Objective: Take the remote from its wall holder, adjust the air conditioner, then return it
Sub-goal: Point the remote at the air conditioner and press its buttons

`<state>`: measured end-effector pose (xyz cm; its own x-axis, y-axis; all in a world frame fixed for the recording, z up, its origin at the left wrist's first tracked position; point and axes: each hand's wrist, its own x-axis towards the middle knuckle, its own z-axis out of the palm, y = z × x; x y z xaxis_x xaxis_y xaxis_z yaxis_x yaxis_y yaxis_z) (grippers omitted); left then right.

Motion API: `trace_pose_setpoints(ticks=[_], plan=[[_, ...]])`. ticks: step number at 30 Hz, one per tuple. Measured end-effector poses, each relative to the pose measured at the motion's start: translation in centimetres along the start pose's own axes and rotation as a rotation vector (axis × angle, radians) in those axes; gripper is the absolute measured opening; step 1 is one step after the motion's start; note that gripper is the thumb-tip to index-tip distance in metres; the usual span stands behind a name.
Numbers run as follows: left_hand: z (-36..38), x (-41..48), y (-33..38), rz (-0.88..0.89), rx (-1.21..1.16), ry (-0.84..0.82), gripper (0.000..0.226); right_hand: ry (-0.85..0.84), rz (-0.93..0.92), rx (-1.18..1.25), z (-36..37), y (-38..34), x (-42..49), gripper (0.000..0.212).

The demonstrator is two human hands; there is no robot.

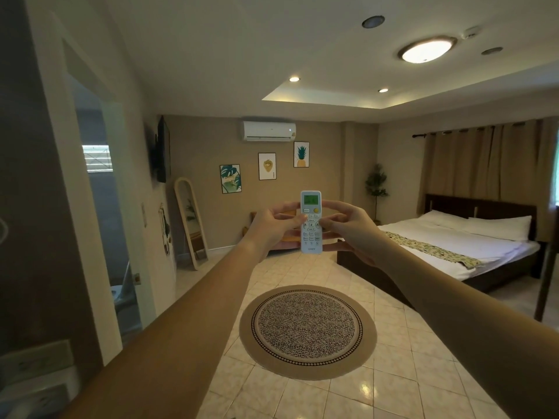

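at the centre of the frame the white air-conditioner remote (311,222) stands upright at arm's length, screen end up, its lit green display facing the camera; the left hand (273,225) has closed its fingers round the remote's left edge with the thumb laid over the upper buttons, and the right hand (351,229) clasps the right edge the same way, thumb on the middle keys, so both hands hold it and neither is spread wide; the split-type air conditioner (269,131) hangs high on the far wall, above the remote in the picture and well apart from it.

what could go wrong, as i judge it: two thumbs crowding small keys could press the wrong one and change a mode rather than the temperature; the grip is by the edges only, so a shift of either hand while pressing could let the remote slip toward the tiled floor (378,373); tipping its top away from the unit could leave a press unregistered.

hard to make out: the figures on the display and the key labels are too small to read; the fingers behind the remote are hidden; the wall holder is not in view, and the grey shapes at the lower left corner are blurred and cut off.
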<state>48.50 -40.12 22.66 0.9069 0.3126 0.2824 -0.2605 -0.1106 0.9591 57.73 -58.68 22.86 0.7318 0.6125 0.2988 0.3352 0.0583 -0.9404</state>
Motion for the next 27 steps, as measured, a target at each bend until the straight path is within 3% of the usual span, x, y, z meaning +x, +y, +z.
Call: trace_pose_setpoints(ticks=[27], plan=[[0.4, -9.7, -0.1, 0.012, 0.066, 0.187, 0.039, -0.204, -0.077, 0.038, 2.2, 0.7, -5.2, 0.044]])
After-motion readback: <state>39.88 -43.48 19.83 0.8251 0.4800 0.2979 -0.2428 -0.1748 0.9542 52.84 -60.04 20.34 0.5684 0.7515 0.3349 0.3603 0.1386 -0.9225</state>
